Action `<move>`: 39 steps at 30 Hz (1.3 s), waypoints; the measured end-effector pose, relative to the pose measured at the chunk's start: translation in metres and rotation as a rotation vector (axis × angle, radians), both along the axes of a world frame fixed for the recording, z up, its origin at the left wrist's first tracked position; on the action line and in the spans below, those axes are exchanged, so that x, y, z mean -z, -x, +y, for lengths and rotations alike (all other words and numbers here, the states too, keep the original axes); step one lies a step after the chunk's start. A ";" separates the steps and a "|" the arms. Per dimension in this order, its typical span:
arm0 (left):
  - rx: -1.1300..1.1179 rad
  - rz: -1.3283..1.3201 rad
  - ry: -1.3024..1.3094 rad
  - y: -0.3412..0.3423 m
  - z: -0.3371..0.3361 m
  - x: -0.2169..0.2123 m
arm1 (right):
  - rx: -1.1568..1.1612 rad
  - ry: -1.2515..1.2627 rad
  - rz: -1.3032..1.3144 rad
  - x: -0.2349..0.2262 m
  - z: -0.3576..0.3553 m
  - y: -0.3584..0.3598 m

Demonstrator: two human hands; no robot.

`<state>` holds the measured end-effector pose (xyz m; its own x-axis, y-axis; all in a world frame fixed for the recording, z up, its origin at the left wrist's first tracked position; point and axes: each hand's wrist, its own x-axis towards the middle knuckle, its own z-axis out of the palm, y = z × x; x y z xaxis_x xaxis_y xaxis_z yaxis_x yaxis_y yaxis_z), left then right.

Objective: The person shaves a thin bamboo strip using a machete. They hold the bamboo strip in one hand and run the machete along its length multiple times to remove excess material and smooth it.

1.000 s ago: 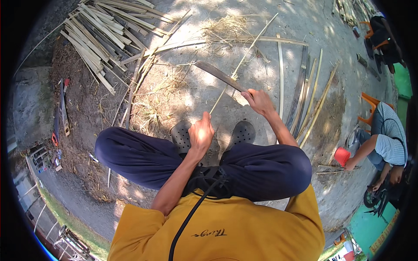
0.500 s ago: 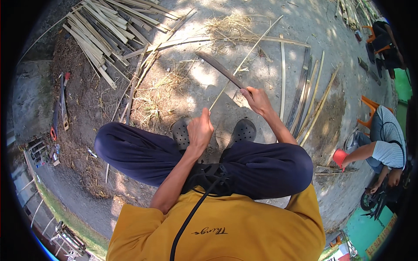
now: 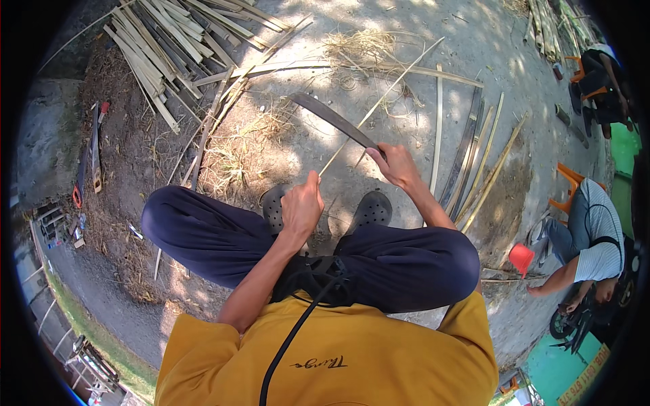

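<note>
A thin, pale bamboo strip [image 3: 401, 78] runs away from me over the ground, its near end closed in the fist of my left hand [image 3: 302, 208]. My right hand [image 3: 396, 166] grips a long dark-bladed machete [image 3: 332, 120] by its handle, which the fingers mostly hide. The blade points to the far left and crosses the strip; whether it touches the strip I cannot tell. Both hands are above my shoes, between my bent knees.
Split bamboo slats [image 3: 159, 51] are piled at the far left. Several longer strips [image 3: 482, 155] lie to the right, and shavings [image 3: 359, 49] ahead. A saw [image 3: 97, 152] is on the left. A seated person [image 3: 596, 233] is at the right, by a red container [image 3: 521, 258].
The machete's tip has swung slightly left and nearer. My left hand has shifted a little left with the strip. At the right, the person's hand has come off the red container.
</note>
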<state>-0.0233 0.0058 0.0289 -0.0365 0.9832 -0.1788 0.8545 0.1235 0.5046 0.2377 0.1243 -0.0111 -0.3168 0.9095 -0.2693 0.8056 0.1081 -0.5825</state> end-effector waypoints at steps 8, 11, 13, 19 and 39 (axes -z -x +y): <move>0.025 0.010 0.116 0.016 -0.019 -0.022 | 0.090 -0.174 -0.054 0.035 0.029 -0.054; -0.010 0.091 0.124 0.023 -0.017 -0.017 | 0.070 -0.159 -0.022 0.030 0.031 -0.046; -0.013 0.094 0.091 0.025 -0.013 -0.018 | 0.080 -0.093 0.059 0.021 0.018 -0.030; 0.036 0.078 -0.028 0.021 -0.006 -0.033 | -0.096 -0.168 0.158 0.004 -0.017 -0.002; 0.055 0.144 0.122 0.068 -0.049 -0.069 | 0.273 -0.062 -0.052 0.052 0.067 -0.072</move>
